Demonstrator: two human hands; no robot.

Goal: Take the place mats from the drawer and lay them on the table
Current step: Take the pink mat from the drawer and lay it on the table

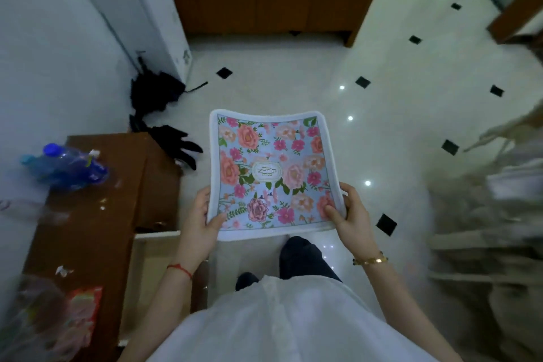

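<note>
The person wears a white top (282,323) and dark trousers (302,258). A thin red string (179,270) circles the left wrist. A gold bracelet (370,260) circles the right wrist.

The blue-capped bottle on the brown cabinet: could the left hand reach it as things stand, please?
Probably not at once. The left hand grips the floral place mat by its near corner, so it is occupied. The blue-capped bottle lies on the brown cabinet to that side, with nothing between.

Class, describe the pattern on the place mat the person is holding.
Pink and peach flowers on light blue, with a white border, on the place mat; clearest in the head view.
</note>
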